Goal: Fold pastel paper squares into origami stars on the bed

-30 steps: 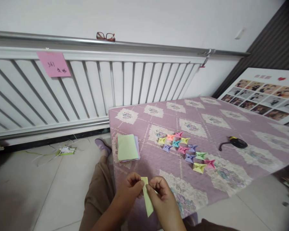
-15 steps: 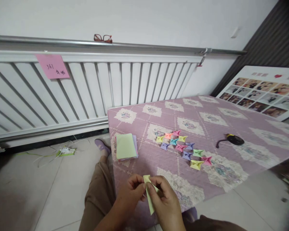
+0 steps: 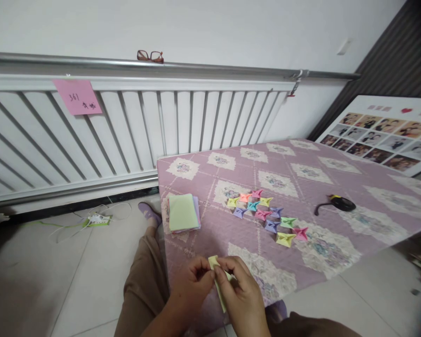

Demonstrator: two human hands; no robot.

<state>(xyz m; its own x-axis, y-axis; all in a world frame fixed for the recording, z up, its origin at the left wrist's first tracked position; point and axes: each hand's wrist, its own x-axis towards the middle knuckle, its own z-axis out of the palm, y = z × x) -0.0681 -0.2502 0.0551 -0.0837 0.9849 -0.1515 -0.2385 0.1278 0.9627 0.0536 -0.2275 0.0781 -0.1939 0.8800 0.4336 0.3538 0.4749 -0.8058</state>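
Near the front edge of the table, a narrow folded strip of pale yellow paper (image 3: 213, 260) is between my two hands. My left hand (image 3: 195, 283) pinches its left side near the top with thumb and fingers. From the right, my right hand (image 3: 239, 288) grips the same paper, thumb laid along it and fingers behind, hiding part of the folds. Beyond and to the left lies a stack of square coloured paper (image 3: 183, 213), a pale green sheet on top. Several small folded paper pieces (image 3: 262, 214) in yellow, pink, blue, purple, green and orange stand in rows ahead to the right.
A purple floral cloth covers the table (image 3: 210, 180). On its right side lies a black object with a strap (image 3: 343, 203). Behind is a white radiator (image 3: 189, 117) with eyeglasses (image 3: 150, 56) on the pipe above. A power strip (image 3: 97, 220) with cables rests on the floor.
Both hands stay nearly in place on the yellow paper. My left hand has turned slightly, its thumb a little higher and closer to the strip.
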